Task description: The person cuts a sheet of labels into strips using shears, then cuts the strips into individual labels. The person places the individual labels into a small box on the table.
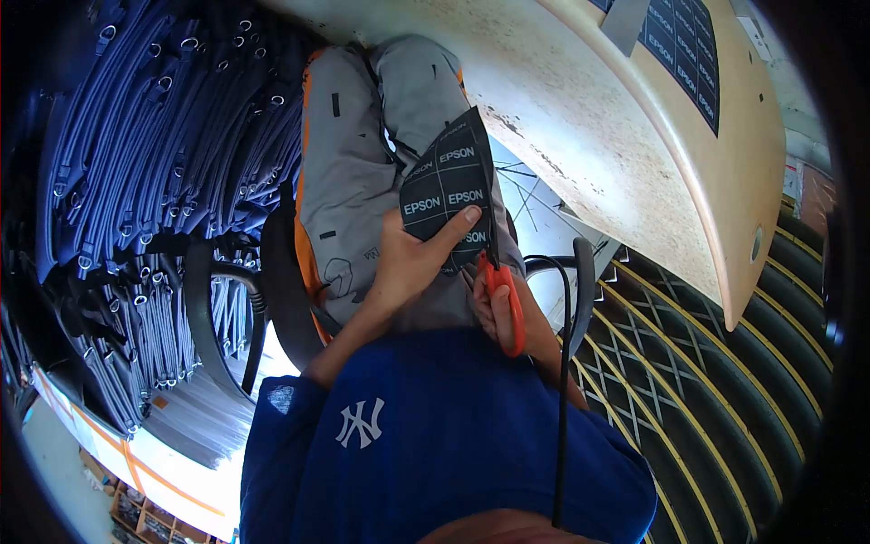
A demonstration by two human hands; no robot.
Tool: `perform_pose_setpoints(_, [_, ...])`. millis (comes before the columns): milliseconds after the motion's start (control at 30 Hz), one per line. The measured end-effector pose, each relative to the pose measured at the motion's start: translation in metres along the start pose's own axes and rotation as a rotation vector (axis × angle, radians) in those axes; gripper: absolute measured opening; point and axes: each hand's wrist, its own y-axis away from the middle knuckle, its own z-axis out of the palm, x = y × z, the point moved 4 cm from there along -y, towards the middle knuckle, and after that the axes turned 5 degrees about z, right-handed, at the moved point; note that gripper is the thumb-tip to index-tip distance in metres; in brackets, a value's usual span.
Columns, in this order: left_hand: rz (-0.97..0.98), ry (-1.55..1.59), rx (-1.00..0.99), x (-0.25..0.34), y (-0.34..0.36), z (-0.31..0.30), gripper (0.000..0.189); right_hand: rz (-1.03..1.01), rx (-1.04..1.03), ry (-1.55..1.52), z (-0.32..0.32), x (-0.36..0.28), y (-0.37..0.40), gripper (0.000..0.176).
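Observation:
My left hand [419,254] grips a black sheet [444,195] printed with white EPSON labels in a grid, its thumb lying across the front. The sheet stands up over my lap, narrowing to a point at the top. In my right hand [489,304] is a pair of scissors [509,308] with orange-red handles. Their blades reach up to the sheet's lower right edge, and are partly hidden by it.
Dark blue straps with metal rings [172,136] hang in thick rows on the left. A pale curved table [580,136] fills the upper right, with another EPSON sheet [684,54] on it. Chair armrests [583,286] flank me. Black rolls with yellow edges [707,390] lie right.

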Motion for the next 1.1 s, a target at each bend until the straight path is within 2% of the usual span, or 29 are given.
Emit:
perform_pose_setpoints(233, [-0.002, -0.055, -0.06, 0.003, 0.002, 0.003, 0.014, 0.017, 0.05, -0.037, 0.001, -0.003, -0.002, 0.06])
perform_pose_setpoints(300, [-0.008, -0.051, -0.063, 0.004, 0.002, 0.003, 0.014, 0.195, 0.083, -0.054, 0.002, -0.008, -0.001, 0.061])
perform_pose_setpoints(600, [0.053, -0.101, -0.158, 0.007, 0.002, -0.004, 0.015, 0.183, 0.122, -0.054, -0.003, -0.009, 0.003, 0.057])
perform_pose_setpoints(667, [0.034, 0.163, -0.176, 0.004, -0.003, -0.017, 0.025, 0.175, 0.099, -0.066, -0.005, -0.011, 0.004, 0.058])
perform_pose_setpoints(700, [0.038, 0.161, -0.178, 0.005, -0.008, -0.026, 0.025, 0.171, 0.074, -0.078, -0.005, -0.012, 0.005, 0.058])
perform_pose_setpoints(767, [-0.256, 0.605, -0.308, 0.002, -0.018, -0.031, 0.048, 0.139, 0.059, -0.062, -0.005, -0.013, 0.006, 0.058])
perform_pose_setpoints(900, [-0.257, 0.408, -0.217, 0.02, -0.035, -0.025, 0.035, 0.07, 0.008, -0.001, -0.006, -0.015, 0.007, 0.061])
perform_pose_setpoints(1033, [-0.174, 0.244, -0.23, 0.037, -0.042, -0.013, 0.025, -0.004, 0.057, 0.1, -0.006, -0.017, 0.004, 0.064])
perform_pose_setpoints(1100, [0.023, 0.096, -0.173, 0.044, -0.041, -0.008, 0.019, -0.065, 0.105, 0.136, -0.005, -0.018, 0.003, 0.066])
